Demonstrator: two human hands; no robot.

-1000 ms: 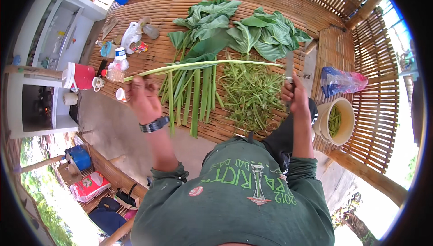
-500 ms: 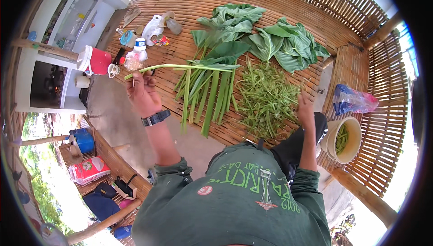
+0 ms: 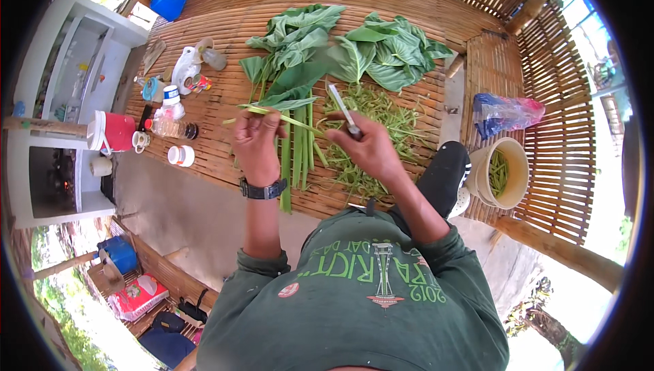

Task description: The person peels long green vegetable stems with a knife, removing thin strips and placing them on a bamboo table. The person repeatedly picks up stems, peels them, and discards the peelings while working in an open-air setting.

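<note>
My left hand (image 3: 257, 141) is closed on a pale green stalk (image 3: 300, 124), which slants down to the right across the front of the bamboo table. Just right of it, my right hand (image 3: 368, 148) grips a small knife (image 3: 338, 102), its blade pointing up and away from me. A small gap separates the blade from the stalk. Beyond and below my left hand lie several cut green stalks (image 3: 298, 167), with a large leaf (image 3: 298, 84) across their far ends. Under and beyond my right hand spreads a heap of thin green peelings (image 3: 388, 122).
Big green leaves (image 3: 293, 36) are piled at the back, with more leaves (image 3: 398, 51) to their right. On the left stand a red jug (image 3: 116, 131), a white jar (image 3: 180, 156) and bottles. A cream bucket (image 3: 507, 173) holding green pieces and a plastic bag (image 3: 504, 112) are at right.
My right hand has come in from the peelings' right side toward my left hand, and the knife now shows in it. The held stalk has tilted, and the whole view has shifted.
</note>
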